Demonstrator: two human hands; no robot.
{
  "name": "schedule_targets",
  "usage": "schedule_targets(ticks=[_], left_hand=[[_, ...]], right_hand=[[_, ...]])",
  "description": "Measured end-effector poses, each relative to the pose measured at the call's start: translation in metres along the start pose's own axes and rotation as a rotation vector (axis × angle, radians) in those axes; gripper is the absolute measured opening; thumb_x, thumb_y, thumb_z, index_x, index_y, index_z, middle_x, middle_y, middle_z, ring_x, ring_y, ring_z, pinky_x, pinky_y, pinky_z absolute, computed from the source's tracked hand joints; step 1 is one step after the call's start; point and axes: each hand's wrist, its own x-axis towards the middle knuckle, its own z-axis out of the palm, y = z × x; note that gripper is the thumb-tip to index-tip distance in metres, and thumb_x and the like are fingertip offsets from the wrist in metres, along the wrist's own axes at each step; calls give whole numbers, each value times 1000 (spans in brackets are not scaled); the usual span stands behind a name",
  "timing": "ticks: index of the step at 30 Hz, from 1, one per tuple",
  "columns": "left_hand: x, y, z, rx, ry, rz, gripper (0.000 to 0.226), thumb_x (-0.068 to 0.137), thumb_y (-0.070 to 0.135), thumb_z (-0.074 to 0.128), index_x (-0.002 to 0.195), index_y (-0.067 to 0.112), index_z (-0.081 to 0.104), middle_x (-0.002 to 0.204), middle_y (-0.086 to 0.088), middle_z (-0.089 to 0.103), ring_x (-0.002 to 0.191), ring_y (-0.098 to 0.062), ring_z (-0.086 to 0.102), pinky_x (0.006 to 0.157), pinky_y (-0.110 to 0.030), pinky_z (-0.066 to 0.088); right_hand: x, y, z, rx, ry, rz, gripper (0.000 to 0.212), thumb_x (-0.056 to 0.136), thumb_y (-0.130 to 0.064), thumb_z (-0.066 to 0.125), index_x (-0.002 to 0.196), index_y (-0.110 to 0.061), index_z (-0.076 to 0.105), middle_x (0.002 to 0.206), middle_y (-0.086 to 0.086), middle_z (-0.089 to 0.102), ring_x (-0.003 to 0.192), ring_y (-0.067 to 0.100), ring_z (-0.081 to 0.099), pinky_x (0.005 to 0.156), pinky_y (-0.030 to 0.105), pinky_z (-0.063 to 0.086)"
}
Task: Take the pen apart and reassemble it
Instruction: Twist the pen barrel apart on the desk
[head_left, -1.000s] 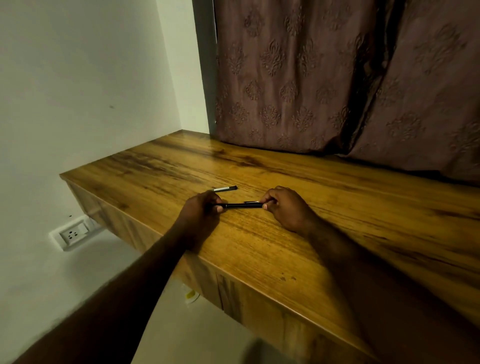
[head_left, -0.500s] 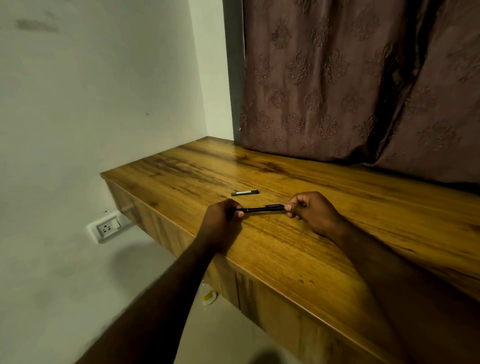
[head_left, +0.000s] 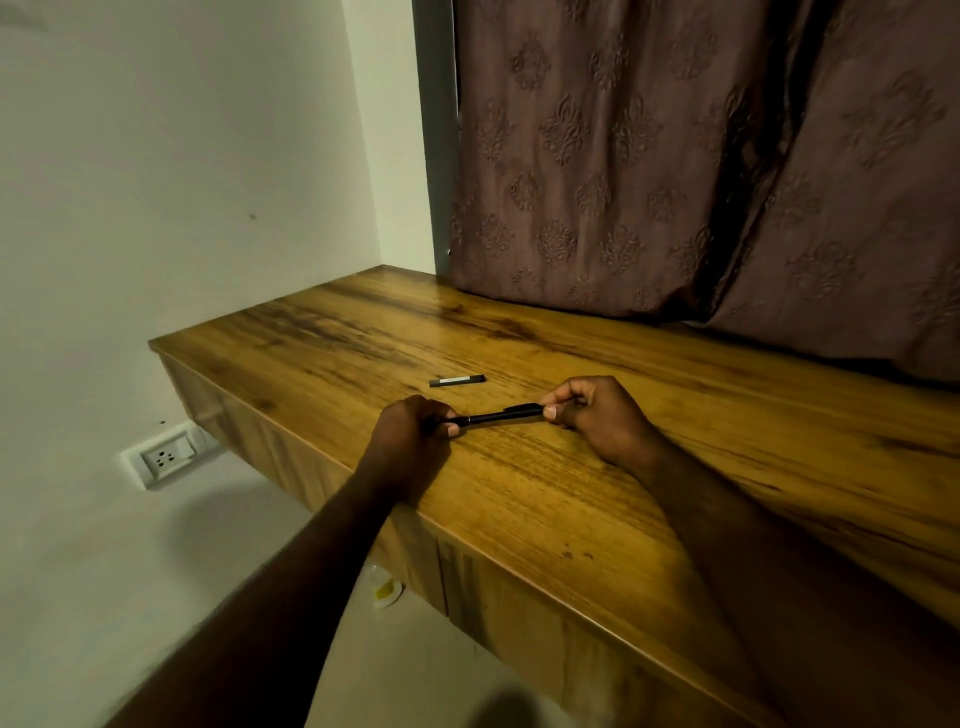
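While I hold the black pen (head_left: 504, 415) nearly level, a little below the middle of the frame, my left hand (head_left: 413, 434) has its fingers curled round the pen's left end, with the thumb pressed on the barrel. My right hand (head_left: 602, 415) pinches the right end between thumb and forefinger. Whether the pen hangs just over the wooden desktop (head_left: 675, 467) or brushes it, I cannot tell.

A short dark pen part (head_left: 457, 380) lies loose on the wood just above the pen in the frame, apart from both hands, so I judge the pen to be partly dismantled. A thin bright ring beside my left thumb looks like a joint in the barrel. I take the step in hand to be working that joint, though one view does not show whether I am loosening or tightening it.

The next move calls for a small opposing twist of the two hands along one straight line. The grip should be firm enough not to slip, yet light enough that nothing inside springs out. My left hand sits close to the desk's front edge, so a dropped piece could roll off to the floor.

I can read no brand or writing. The loose part carries a pale band, perhaps a label, too small to make out. The wall socket (head_left: 165, 457) at lower left shows no legible marking.
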Motion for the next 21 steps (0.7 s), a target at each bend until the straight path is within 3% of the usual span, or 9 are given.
schedule_targets(ticks=[4,10,13,15,18,21], left_hand=[[-1,6,0,-23,-1,-60,11,83,5,66,92,9,68,82,1,66,71,-4,59,55,-4,41],[-3,3,-4,-46,-12,-63,5,84,13,67,89,15,69,78,5,67,67,-4,60,58,-14,43],[-4,3,-6,-60,-7,-17,4,85,12,66,86,13,70,71,8,64,61,2,56,55,-11,41],[-3,4,-6,-126,-20,-15,5,86,11,66,85,9,70,68,8,62,57,2,54,52,-11,41],[-3,-1,-5,-265,-20,-74,11,84,15,67,86,5,71,62,5,61,52,-7,52,48,-21,41],[-2,1,-4,-422,-25,-188,8,88,2,62,92,0,70,59,4,59,49,-10,50,43,-21,41]], right_hand=[[0,3,-5,36,24,6,19,82,-1,69,79,-20,70,83,8,67,75,14,57,71,29,47],[0,-1,-6,70,-50,3,22,82,0,69,86,-21,67,77,-2,63,69,6,54,66,19,45],[1,0,-4,46,-71,7,21,80,0,71,89,-18,67,78,-2,62,69,5,55,65,18,45],[1,-2,-3,6,-70,-4,17,80,-1,71,89,-15,68,78,-1,62,70,7,55,66,18,45],[1,0,-2,-59,-45,-31,8,83,-5,70,87,-12,69,75,-4,62,67,1,53,62,15,42],[0,1,-2,-21,-50,-39,13,83,-3,69,82,-15,66,69,-8,59,55,-8,52,56,8,40]])
